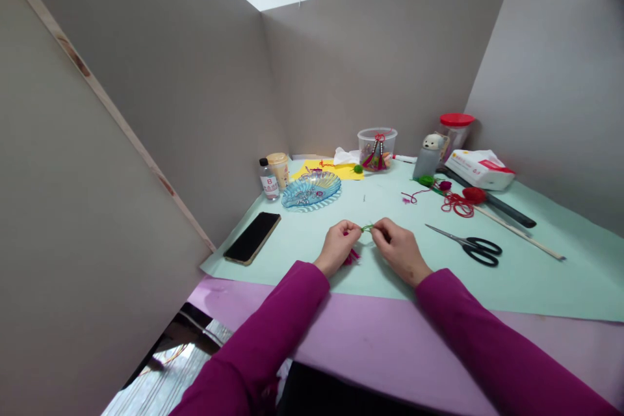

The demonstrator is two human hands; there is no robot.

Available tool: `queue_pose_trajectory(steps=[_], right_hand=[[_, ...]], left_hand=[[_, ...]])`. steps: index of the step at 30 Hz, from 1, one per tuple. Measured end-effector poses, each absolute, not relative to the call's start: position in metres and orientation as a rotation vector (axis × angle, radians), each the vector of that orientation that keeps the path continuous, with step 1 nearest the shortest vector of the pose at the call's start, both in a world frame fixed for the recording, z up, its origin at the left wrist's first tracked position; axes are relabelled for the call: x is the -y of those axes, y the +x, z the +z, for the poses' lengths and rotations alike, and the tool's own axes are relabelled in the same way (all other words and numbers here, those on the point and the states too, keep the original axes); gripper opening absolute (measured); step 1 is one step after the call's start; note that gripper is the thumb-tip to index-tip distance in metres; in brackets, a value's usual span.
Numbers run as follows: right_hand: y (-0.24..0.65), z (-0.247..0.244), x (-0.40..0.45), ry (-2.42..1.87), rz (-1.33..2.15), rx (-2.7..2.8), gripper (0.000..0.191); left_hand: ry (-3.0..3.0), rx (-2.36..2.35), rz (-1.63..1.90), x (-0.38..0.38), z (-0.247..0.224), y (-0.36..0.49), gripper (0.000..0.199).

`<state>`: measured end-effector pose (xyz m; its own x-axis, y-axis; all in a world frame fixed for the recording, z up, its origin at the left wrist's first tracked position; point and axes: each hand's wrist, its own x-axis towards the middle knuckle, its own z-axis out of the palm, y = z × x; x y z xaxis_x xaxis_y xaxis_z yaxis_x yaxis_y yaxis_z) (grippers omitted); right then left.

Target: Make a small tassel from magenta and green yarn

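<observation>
My left hand and my right hand meet above the pale green paper mat. Between their fingertips they pinch a short green cord. A magenta tassel hangs below my left hand, close to the mat, and seems joined to the cord, though my fingers hide the join. Both magenta sleeves reach in from the bottom of the view. Black-handled scissors lie open to the right of my right hand, and a loose tangle of red yarn sits beyond them.
A black phone lies at the mat's left edge. Behind it are a blue glass dish, a small bottle and a clear tub holding tassels. A tissue pack and red-lidded jar stand at the back right, against grey partition walls.
</observation>
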<state>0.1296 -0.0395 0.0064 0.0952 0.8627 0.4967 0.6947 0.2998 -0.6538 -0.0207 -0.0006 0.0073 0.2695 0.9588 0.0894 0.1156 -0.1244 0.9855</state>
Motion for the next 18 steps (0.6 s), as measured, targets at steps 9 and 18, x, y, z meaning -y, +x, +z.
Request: queue_pose_trajectory(steps=[9, 18], right_hand=[[0.1241, 0.0031, 0.0397, -1.475, 0.302, 1.638, 0.023], [0.1281, 0.0028, 0.0371, -1.491, 0.279, 1.580, 0.016]], left_hand=[[1.612, -0.978, 0.981, 0.0000, 0.0042, -0.0200, 0.016], [1.685, -1.020, 0.967, -0.0005, 0.0021, -0.0195, 0.018]])
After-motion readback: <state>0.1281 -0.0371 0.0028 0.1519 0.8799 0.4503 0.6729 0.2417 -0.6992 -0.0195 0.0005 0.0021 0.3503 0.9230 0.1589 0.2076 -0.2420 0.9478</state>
